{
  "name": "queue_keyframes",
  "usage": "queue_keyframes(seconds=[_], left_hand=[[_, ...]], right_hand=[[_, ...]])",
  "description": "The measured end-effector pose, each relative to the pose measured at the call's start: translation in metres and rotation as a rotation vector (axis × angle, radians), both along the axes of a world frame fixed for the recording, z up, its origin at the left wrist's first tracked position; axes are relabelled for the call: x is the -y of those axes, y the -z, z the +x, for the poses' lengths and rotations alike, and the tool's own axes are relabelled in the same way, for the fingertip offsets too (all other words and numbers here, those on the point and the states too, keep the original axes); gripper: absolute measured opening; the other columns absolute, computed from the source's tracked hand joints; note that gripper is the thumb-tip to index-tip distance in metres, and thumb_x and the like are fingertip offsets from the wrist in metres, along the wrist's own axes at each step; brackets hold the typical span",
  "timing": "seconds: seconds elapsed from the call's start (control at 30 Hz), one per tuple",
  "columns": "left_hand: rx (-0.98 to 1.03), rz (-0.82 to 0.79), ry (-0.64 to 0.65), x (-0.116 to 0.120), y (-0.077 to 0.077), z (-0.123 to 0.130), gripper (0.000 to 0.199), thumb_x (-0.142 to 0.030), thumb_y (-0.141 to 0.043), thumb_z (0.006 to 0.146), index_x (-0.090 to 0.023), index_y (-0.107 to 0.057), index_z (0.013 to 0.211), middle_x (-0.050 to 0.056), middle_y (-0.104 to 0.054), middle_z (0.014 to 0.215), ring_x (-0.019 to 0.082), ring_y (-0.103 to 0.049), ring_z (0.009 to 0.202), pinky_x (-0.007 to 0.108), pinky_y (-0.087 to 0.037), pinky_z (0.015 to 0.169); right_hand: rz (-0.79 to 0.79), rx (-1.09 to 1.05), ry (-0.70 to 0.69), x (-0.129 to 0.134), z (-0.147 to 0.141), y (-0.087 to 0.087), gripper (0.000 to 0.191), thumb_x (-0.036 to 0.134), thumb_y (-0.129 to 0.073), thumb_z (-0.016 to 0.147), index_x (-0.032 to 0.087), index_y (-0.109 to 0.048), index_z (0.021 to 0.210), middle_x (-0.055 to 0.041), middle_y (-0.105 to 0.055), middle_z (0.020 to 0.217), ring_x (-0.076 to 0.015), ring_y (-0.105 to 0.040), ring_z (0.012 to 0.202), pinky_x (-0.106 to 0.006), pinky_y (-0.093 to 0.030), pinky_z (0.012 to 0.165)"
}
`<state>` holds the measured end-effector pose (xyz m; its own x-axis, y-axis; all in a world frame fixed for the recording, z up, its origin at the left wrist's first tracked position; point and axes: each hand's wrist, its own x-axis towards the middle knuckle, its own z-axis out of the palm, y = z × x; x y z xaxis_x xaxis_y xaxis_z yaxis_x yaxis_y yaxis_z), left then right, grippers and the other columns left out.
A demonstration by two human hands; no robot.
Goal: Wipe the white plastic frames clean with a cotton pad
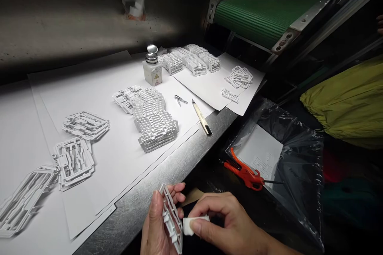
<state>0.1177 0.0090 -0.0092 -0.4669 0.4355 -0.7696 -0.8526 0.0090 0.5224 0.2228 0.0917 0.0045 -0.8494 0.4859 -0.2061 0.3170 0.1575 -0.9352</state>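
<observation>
My left hand point(155, 227) grips a white slotted plastic frame point(172, 221), held on edge with the thumb on the near side and fingers behind. Pinched between the thumb and fingers of my right hand point(224, 221) is a folded white wipe point(191, 224). The wipe sits right beside the frame's right edge; whether they touch I cannot tell. Both hands are in front of the table's metal edge. Similar frames lie on white paper in an overlapping row point(155, 119), with looser stacks point(76, 161) to the left.
A pump bottle point(153, 72) with warning labels stands behind the row. Nail clippers point(180, 99) and a craft knife point(202, 117) lie near the table edge. An orange air gun point(245, 173) rests over a plastic-lined box point(299, 159). A green conveyor point(254, 18) carries white parts at the back right.
</observation>
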Motion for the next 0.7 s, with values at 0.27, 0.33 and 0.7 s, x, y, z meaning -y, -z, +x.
queue_keyframes(seconds=[0.27,0.33,0.7], left_hand=[[0.112,0.031,-0.011,-0.003,-0.007,-0.002,0.050,-0.060,-0.052,0.072,-0.016,-0.067,0.090,0.001,-0.057,0.072,0.009,-0.043,0.058,0.019,-0.041,0.053],[0.140,0.060,-0.069,-0.006,-0.010,-0.003,0.045,-0.054,-0.050,0.076,-0.014,-0.068,0.081,0.001,-0.057,0.067,0.008,-0.044,0.053,0.018,-0.041,0.050],[0.300,0.027,-0.141,-0.013,-0.013,-0.006,0.040,-0.042,-0.042,0.085,-0.013,-0.068,0.078,0.007,-0.070,0.083,0.012,-0.062,0.065,0.023,-0.053,0.061]], right_hand=[[-0.082,-0.058,0.010,0.005,-0.006,0.003,0.016,0.023,-0.063,0.076,0.011,-0.072,0.081,-0.0056,-0.067,0.073,-0.0126,-0.056,0.064,-0.022,-0.042,0.060],[-0.060,-0.031,0.035,0.006,-0.006,0.005,0.015,0.022,-0.062,0.076,0.010,-0.071,0.079,-0.0058,-0.067,0.072,-0.0129,-0.055,0.064,-0.022,-0.042,0.059],[-0.012,-0.045,0.034,0.007,-0.014,-0.002,0.017,0.018,-0.061,0.075,0.007,-0.072,0.081,-0.0078,-0.065,0.070,-0.0142,-0.059,0.063,-0.023,-0.045,0.062]])
